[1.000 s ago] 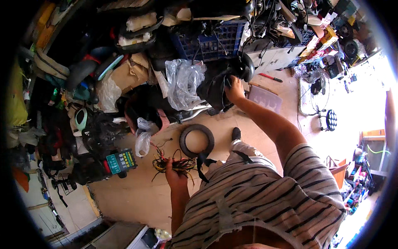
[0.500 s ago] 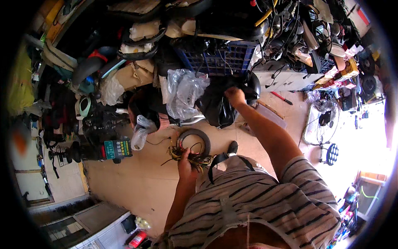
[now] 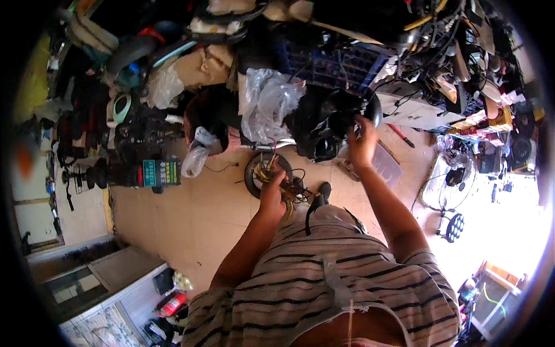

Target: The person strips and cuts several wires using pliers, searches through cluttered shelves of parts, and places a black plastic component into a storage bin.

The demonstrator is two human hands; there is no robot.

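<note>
My left hand [image 3: 273, 195] is closed around a tangled bundle of wires [image 3: 296, 188], dark with some yellow and red strands. The bundle hangs above a black tyre [image 3: 252, 174] lying on the floor. My right arm reaches forward, and its hand [image 3: 362, 144] is closed at the right side of a black plastic bag [image 3: 315, 130], fingers pinching the bag's edge. What lies inside the bag is hidden. To its left, clear plastic bags [image 3: 269, 104] lie bunched up against it.
A blue crate [image 3: 329, 66] stands behind the black bag. At the left are a reddish bin [image 3: 232, 140] and a heap of vehicle parts. A red-handled tool [image 3: 400, 135] lies at the right, with a fan [image 3: 455, 175] farther right and a fire extinguisher [image 3: 173, 304] at lower left.
My right hand has moved right along the black bag to its edge, and the bag's top looks wider. The left hand has risen forward and right with the wires.
</note>
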